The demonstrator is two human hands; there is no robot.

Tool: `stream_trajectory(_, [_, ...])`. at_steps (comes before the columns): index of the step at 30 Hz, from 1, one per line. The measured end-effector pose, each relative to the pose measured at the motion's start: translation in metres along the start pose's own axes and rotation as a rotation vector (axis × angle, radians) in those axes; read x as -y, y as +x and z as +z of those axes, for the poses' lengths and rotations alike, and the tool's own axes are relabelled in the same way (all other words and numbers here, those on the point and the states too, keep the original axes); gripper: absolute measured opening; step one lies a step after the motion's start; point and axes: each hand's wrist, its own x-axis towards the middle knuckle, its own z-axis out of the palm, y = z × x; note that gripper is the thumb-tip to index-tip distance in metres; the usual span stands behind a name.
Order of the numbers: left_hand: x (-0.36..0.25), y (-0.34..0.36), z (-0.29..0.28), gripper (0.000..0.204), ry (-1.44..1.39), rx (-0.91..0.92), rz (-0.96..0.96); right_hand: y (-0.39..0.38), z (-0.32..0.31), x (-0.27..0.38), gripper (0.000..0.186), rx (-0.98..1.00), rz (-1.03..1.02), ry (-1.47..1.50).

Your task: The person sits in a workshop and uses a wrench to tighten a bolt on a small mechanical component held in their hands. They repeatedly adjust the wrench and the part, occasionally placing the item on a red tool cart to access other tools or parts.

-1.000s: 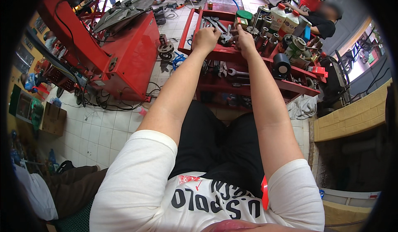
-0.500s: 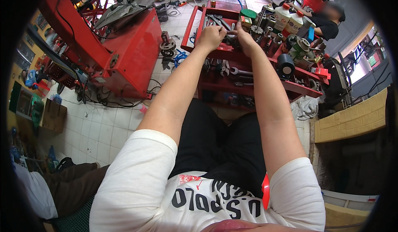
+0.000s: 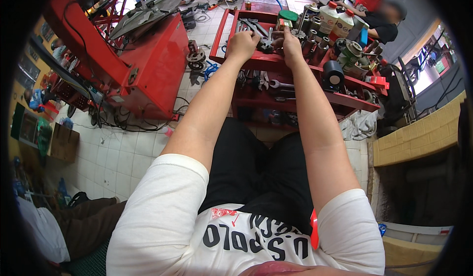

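Note:
Both my arms reach forward over the top tray of a red tool cart [image 3: 268, 62]. Above the tray's left part, my left hand [image 3: 242, 45] is closed with its fingers curled away from me; anything in it is hidden. My right hand [image 3: 289, 46] is to the right, thumb raised and fingers bent inward; what they hold, if anything, I cannot make out. Between the hands lie small dark metal parts [image 3: 265, 46]. Wrenches [image 3: 253, 25] rest in the tray just beyond my left hand. A green round lid [image 3: 288, 15] shows behind my right thumb.
White bottles with red caps [image 3: 328, 19], sockets and cans crowd the cart's right side. Open-end wrenches [image 3: 282, 85] lie on its lower shelf. A red machine [image 3: 156, 69] stands left, with cables on the tiled floor. One person [image 3: 387, 29] is at back right, another [image 3: 84, 222] at lower left.
My hands, whose fingertips were close together over the tray, are now farther apart. The left hand has shifted left, uncovering dark parts between them. The view has shifted slightly.

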Motion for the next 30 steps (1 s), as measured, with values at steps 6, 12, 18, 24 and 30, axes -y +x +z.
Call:
stream_trajectory(6, [0.003, 0.002, 0.001, 0.048, -0.052, 0.012, 0.105, 0.011, 0.005, -0.007, 0.071, 0.082, 0.123, -0.241])
stream_trajectory(12, [0.002, -0.001, 0.001, 0.049, -0.097, 0.001, 0.186, 0.015, 0.010, -0.002, 0.085, 0.171, 0.233, -0.462])
stream_trajectory(18, [0.005, -0.002, 0.001, 0.048, -0.057, 0.027, 0.135, 0.006, 0.003, 0.002, 0.085, 0.133, 0.208, 0.037])
stream_trajectory(24, [0.003, 0.001, 0.001, 0.045, -0.055, 0.017, 0.034, 0.002, -0.004, -0.002, 0.065, 0.102, -0.029, 0.129])
stream_trajectory(30, [-0.003, 0.000, 0.001, 0.043, -0.051, 0.024, 0.002, 0.010, 0.002, -0.012, 0.055, 0.002, -0.003, -0.013])
